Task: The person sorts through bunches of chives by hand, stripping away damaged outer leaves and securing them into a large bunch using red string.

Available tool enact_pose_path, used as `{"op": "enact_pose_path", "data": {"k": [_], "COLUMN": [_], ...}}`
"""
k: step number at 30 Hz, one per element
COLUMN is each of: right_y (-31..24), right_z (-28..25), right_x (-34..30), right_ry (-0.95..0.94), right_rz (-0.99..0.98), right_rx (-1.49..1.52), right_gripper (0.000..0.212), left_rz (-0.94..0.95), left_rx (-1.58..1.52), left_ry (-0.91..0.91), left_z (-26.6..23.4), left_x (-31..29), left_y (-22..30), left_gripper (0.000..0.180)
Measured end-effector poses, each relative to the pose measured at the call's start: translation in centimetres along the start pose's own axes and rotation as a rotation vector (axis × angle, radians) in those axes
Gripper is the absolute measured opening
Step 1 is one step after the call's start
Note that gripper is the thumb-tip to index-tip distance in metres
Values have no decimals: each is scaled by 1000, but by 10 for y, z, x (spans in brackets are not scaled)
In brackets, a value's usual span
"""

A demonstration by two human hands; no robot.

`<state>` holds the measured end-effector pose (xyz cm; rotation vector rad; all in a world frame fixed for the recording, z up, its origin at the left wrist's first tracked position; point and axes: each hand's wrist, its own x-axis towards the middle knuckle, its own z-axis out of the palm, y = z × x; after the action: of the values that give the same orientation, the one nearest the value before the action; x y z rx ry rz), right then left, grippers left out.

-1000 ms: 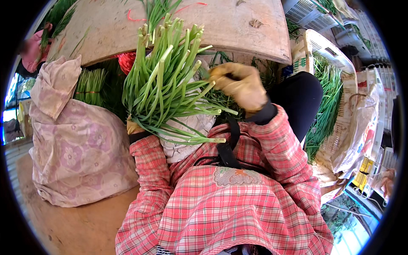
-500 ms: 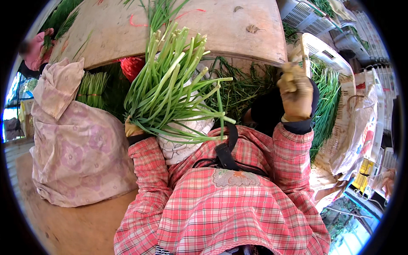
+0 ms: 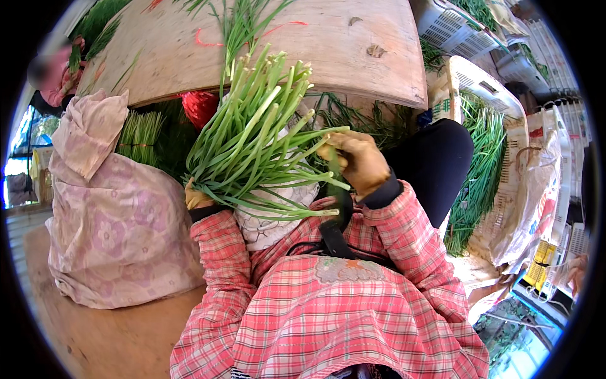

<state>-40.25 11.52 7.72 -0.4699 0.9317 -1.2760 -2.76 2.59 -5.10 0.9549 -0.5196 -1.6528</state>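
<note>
A thick bunch of green chives [image 3: 252, 132] fans out in front of me, its pale cut ends pointing up and to the right. My left hand [image 3: 197, 197], in a tan glove and partly hidden by leaves, is closed around the leafy side of the bunch. At the bunch's right edge my right hand [image 3: 361, 161], gloved too, pinches a single stalk near its pale end. A dark green leaf hangs below those fingers, beside a black strap [image 3: 334, 237] on my plaid smock.
A wooden board [image 3: 315, 47] with loose chives [image 3: 243, 31] lies ahead. Left stand a floral cloth-covered bundle [image 3: 113, 234] and tied chives [image 3: 140, 136]. Something red [image 3: 199, 108] hangs under the board. A crate [image 3: 489, 82] of greens stands right. Another person [image 3: 60, 76] sits far left.
My right hand has come in from the far right to the bunch's right edge and closed on a stalk. The left hand stays around the bunch.
</note>
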Motion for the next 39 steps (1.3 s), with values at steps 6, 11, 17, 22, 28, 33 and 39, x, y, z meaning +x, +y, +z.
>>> {"op": "enact_pose_path", "data": {"k": [6, 11, 17, 22, 28, 33, 39], "right_y": [-28, -54, -34, -5, -21, -61, -50], "right_z": [-25, -70, -5, -5, -41, 14, 59], "right_x": [-25, -37, -19, -3, -12, -52, -48], "right_ry": [-299, 128, 23, 170, 643, 241, -29], "right_rz": [-188, -299, -704, -550, -547, -489, -348], "right_rx": [613, -891, -1157, -1340, -953, -400, -1024], "right_gripper": [19, 40, 54, 20, 22, 5, 21], "left_rz": [0, 10, 23, -5, -71, 166, 245], "left_rx": [-19, -19, -31, -113, -221, 217, 531], "left_ry": [2, 5, 8, -7, 12, 2, 36], "left_z": [-3, -5, -6, 3, 23, -9, 24], "left_x": [1, -1, -1, -6, -14, -4, -19], "left_y": [-4, -5, 0, 7, 12, -5, 10], "left_gripper": [31, 30, 30, 30, 27, 27, 27]}}
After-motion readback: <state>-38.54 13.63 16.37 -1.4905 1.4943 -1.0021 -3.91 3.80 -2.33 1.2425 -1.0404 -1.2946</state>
